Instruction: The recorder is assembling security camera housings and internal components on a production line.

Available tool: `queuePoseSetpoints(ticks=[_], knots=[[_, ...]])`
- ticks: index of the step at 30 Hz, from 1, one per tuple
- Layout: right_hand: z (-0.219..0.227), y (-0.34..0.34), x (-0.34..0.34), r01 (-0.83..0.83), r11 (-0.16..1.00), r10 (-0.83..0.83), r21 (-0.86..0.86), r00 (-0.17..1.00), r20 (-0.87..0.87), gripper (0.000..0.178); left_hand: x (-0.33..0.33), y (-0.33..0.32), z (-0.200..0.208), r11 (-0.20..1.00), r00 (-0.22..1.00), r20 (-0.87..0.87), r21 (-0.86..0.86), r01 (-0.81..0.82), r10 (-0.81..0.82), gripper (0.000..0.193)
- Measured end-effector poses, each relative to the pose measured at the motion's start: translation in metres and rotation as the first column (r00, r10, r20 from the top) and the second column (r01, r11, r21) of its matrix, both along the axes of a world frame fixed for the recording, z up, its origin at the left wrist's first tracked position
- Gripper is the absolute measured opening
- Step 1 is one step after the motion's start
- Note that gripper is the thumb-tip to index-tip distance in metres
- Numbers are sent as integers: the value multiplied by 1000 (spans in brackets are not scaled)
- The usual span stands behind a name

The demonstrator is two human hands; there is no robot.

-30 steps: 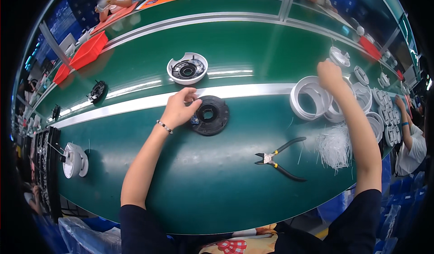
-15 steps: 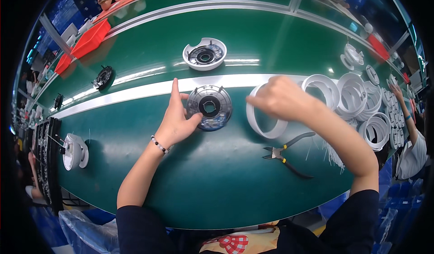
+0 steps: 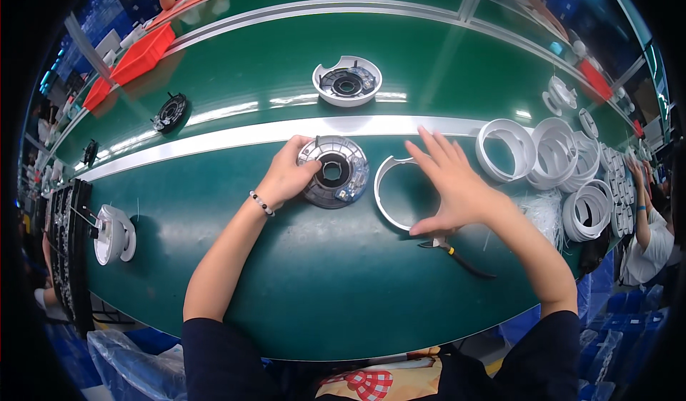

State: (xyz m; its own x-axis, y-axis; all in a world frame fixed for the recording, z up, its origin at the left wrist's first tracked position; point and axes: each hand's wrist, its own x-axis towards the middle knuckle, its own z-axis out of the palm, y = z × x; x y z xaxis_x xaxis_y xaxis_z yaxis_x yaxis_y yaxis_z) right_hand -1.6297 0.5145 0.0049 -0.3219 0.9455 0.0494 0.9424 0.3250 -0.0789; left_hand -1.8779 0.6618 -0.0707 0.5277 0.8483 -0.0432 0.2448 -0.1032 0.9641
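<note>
My left hand is closed on the left edge of a round black-and-grey disc with a blue circuit board on its lower right and a hole in its middle. To its right, a white plastic ring with a notch at the top rests on the green table. Around that ring's right side my right hand is spread wide, thumb by the lower rim and fingers stretched up. Whether it touches the ring is hard to make out. Diagonal cutting pliers lie under that hand, partly hidden.
Several white rings stand at the right, with white cable ties near them. On the green conveyor are a white housing holding a disc and another black disc. A white part and black rack are left.
My right hand has gone from closed fingers above the ring to spread around its right side. The ring has shifted slightly left. The conveyor pieces have moved right.
</note>
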Motion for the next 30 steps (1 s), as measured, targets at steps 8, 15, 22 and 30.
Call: queuePoseSetpoints(ticks=[8, 15, 22, 30], knots=[[-7, -6, -33, 274, 957, -281, -93, 956, -85, 121, -3, -19, 14, 952, 944, 314, -306, -1, 102, 31], [-11, 1, -37, 348, 937, -332, -38, 850, -409, 114, -15, -21, 6, 975, 933, 349, -220, -12, 90, 33], [-26, 25, -56, 393, 919, -205, 39, 558, -804, 111, -15, -29, 11, 971, 899, 425, -240, -2, 107, 39], [-34, 48, -118, 239, 969, -96, 54, 571, -816, 110, -30, -28, 23, 852, 695, 718, -341, 398, -38, 62]])
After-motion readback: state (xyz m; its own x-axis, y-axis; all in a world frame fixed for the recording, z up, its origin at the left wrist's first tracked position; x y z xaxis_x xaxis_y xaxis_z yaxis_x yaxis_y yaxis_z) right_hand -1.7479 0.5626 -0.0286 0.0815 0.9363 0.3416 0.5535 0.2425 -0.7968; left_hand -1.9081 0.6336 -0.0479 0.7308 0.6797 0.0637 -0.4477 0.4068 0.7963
